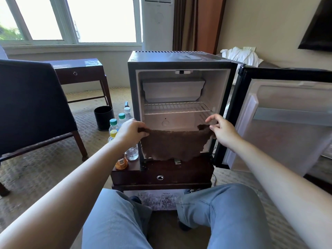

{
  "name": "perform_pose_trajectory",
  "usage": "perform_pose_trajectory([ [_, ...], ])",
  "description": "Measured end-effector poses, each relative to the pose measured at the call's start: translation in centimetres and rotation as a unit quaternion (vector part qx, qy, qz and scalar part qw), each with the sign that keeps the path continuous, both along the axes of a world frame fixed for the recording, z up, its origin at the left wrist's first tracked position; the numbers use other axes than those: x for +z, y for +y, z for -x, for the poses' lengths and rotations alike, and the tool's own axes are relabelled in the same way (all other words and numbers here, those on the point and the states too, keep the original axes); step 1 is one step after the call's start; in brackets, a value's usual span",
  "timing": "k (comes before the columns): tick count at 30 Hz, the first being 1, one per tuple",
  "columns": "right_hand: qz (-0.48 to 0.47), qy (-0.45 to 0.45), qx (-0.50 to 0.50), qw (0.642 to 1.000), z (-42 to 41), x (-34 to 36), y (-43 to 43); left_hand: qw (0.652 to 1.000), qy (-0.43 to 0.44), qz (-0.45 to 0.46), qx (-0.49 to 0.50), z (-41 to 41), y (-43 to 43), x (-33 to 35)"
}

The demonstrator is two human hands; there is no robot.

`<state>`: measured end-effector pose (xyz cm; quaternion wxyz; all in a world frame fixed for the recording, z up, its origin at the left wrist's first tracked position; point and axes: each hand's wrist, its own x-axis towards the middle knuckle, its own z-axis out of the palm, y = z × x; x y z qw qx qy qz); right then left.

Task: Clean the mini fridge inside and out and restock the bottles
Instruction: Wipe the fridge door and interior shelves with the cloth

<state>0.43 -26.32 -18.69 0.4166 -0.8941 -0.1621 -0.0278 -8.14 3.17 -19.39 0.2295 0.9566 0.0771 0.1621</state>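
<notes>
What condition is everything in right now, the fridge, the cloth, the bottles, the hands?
mini fridge, no bottles inside.
fridge door, swung wide open.
wire shelf, in place, bare.
brown cloth, held spread before the opening.
left hand, grips the cloth's left corner.
right hand, pinches its right corner.
bottles, upright outside, left of the fridge.
drawer, shut.
</notes>
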Motion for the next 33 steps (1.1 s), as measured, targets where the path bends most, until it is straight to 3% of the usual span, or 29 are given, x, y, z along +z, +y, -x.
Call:
perform_pose_trajectory([
  [4,-0.025,0.040,0.045,0.998,0.0,0.2,-0.2,1.000,-0.010,-0.026,-0.013,-0.1,0.2,-0.3],
  [10,0.178,0.018,0.070,0.981,0.3,-0.2,0.2,1.000,-0.014,0.003,0.009,0.0,-0.4,0.5],
  [13,0.185,-0.019,0.037,0.982,0.0,-0.3,0.3,0.998,-0.035,0.039,0.037,0.3,-0.4,0.7],
  [16,0.141,-0.034,0.029,0.989,-0.2,-0.1,-0.2,0.994,-0.048,0.073,0.060,0.4,-0.3,0.6],
  [20,-0.016,0.024,-0.001,1.000,0.0,0.1,-0.2,0.987,-0.045,0.137,0.073,0.2,-0.8,0.4],
  [23,-0.100,0.023,-0.027,0.994,0.2,0.4,0.3,0.986,-0.057,0.128,0.086,0.1,-2.0,0.5],
  [27,-0.140,-0.010,-0.060,0.988,0.3,0.8,0.5,0.973,-0.093,0.199,0.070,0.1,-2.5,0.7],
  [30,-0.137,-0.045,-0.080,0.986,0.7,1.0,0.1,0.967,-0.073,0.235,0.059,0.5,-2.3,1.3],
  [33,-0.175,-0.059,-0.062,0.981,0.9,1.4,-0.5,0.943,-0.030,0.328,0.048,1.0,-2.4,2.3],
])
